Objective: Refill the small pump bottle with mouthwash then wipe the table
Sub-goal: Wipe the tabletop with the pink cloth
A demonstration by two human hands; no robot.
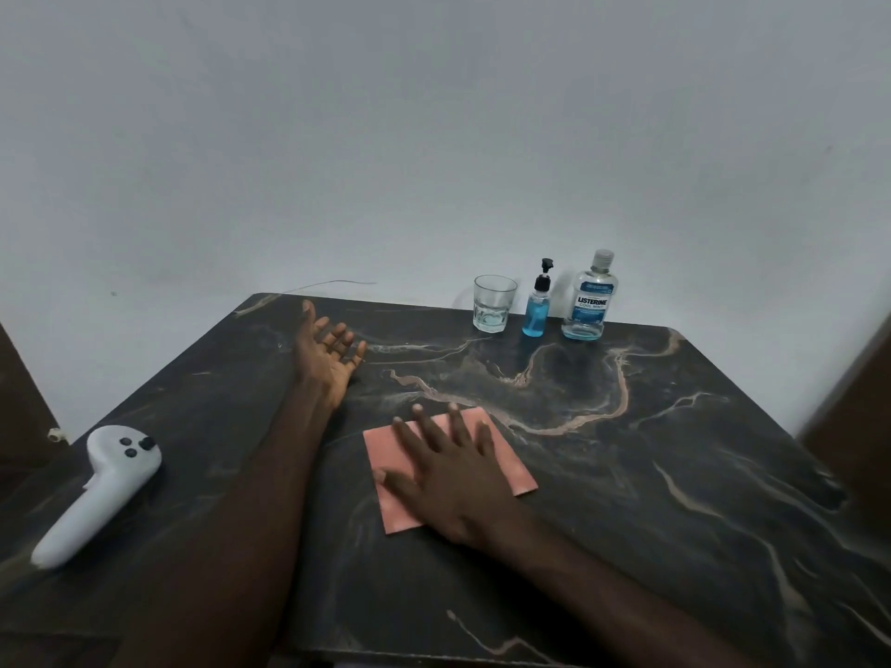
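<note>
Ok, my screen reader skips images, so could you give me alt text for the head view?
A right hand presses flat on a pink cloth on a dark marbled table; the left hand rests open, palm up. At the far edge stand a glass, small pump bottle and mouthwash bottle.

At frame centre the right hand (453,479) lies flat, fingers spread, on a pink cloth (506,455) on the dark marbled table (675,474). The left hand (325,351) rests palm-up, upper left of it.
</note>
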